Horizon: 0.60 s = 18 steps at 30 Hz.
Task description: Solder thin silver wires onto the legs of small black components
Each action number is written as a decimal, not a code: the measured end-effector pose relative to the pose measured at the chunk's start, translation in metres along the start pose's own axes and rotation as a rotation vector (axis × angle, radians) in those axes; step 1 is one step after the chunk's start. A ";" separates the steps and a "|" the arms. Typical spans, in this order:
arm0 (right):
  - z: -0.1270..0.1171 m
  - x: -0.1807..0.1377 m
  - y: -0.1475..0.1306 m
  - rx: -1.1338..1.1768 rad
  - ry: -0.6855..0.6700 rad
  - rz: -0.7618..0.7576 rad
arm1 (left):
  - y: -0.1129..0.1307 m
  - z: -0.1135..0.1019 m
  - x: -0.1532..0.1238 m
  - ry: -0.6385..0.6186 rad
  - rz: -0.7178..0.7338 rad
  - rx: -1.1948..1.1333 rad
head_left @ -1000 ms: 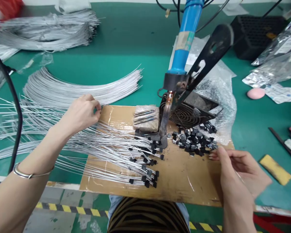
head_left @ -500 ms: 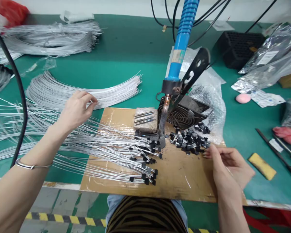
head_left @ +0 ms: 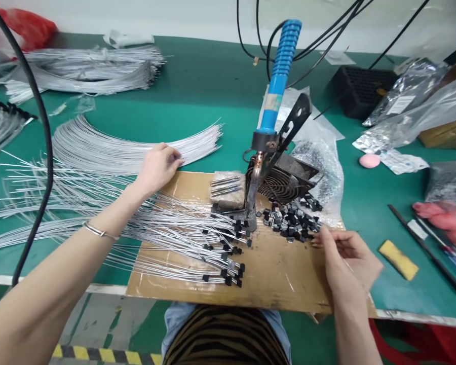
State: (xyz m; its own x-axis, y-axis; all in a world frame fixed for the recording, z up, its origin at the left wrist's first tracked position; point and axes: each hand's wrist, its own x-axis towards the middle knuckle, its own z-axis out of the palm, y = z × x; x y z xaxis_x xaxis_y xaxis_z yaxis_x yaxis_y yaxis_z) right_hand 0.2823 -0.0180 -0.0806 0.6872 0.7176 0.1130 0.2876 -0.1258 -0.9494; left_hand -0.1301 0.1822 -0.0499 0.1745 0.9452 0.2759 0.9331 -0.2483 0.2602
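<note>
My left hand (head_left: 161, 166) reaches over the near edge of a fanned bundle of white wires (head_left: 102, 147), thumb and fingers drawn together. What lies between those fingertips is hidden. My right hand (head_left: 351, 261) is closed at the right end of a pile of small black connectors (head_left: 292, 220). A thin, pale wire shows along its palm, and its fingertips touch or nearly touch the pile. Between the hands, several wires with black connectors (head_left: 228, 274) on their ends lie across a brown board (head_left: 266, 284).
A blue-handled soldering iron (head_left: 275, 96) stands upright mid-table, beside a small fan (head_left: 285, 182) and a block (head_left: 228, 190) bearing thin rods. Farther right are a yellow sponge (head_left: 398, 259), a pink egg-shaped thing (head_left: 370, 160) and plastic bags. A black cable (head_left: 47, 132) hangs at left.
My left hand has slid to the right along the near edge of the white wire bundle. My right hand stays by the connector pile. The view has shifted slightly.
</note>
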 end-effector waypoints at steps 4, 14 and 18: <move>0.000 0.000 0.000 -0.001 -0.008 -0.016 | 0.009 0.000 0.006 0.034 -0.071 -0.057; -0.002 -0.003 -0.004 0.018 -0.034 -0.013 | 0.017 -0.021 -0.004 0.130 -0.232 -0.377; -0.001 -0.003 -0.002 0.000 -0.018 -0.005 | 0.024 -0.021 -0.006 0.140 -0.271 -0.485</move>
State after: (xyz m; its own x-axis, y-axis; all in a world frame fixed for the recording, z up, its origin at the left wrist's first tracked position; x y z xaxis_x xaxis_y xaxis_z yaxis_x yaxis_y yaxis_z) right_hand 0.2804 -0.0209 -0.0782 0.6734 0.7306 0.1127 0.2911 -0.1220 -0.9489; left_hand -0.1151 0.1659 -0.0253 -0.1252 0.9597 0.2516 0.6820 -0.1008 0.7243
